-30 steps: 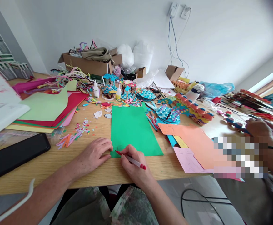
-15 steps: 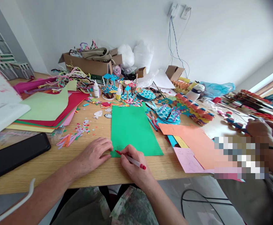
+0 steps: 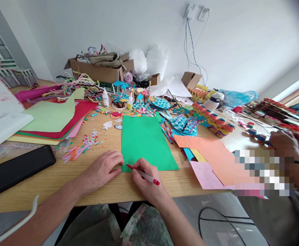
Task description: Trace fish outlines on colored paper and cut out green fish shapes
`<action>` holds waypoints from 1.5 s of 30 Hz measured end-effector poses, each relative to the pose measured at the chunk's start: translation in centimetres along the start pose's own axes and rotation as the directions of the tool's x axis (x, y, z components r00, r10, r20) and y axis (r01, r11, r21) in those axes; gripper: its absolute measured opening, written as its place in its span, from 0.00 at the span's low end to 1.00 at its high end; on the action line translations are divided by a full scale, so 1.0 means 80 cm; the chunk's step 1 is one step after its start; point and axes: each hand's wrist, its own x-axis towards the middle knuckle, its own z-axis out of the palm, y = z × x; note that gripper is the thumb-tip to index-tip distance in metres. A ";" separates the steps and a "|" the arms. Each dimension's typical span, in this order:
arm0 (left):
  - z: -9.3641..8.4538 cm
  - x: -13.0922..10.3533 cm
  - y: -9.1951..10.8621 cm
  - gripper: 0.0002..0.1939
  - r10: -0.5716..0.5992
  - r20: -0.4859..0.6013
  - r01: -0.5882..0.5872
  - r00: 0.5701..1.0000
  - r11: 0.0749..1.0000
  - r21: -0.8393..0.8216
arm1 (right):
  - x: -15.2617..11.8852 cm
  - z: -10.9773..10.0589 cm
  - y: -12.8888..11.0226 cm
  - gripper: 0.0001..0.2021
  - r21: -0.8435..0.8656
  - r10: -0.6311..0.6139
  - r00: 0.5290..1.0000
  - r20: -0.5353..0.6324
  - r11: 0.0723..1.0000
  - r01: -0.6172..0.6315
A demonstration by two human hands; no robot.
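A green sheet of paper (image 3: 145,141) lies on the wooden table in front of me. Faint curved lines show near its lower left corner. My right hand (image 3: 145,177) is closed around a red-capped pen (image 3: 148,177), whose red tip rests at those lines. At the sheet's lower left edge, my left hand (image 3: 105,171) lies on the table with fingers slightly bent and apart, fingertips at the paper, holding nothing. White fish cutouts (image 3: 107,125) lie left of the sheet, beside small paper scraps (image 3: 84,147).
A black phone (image 3: 20,169) and stacked coloured paper (image 3: 49,118) are at left. Glue bottles (image 3: 105,98) and a cardboard box (image 3: 95,70) stand behind. Orange paper (image 3: 216,157) and blue woven crafts (image 3: 184,124) lie right, near another person's hands (image 3: 284,140).
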 end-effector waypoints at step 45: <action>-0.002 0.002 0.003 0.03 0.004 -0.011 -0.004 1.000 1.000 0.011 | 0.001 -0.001 -0.001 0.05 -0.021 -0.004 1.000 -0.011 1.000 0.004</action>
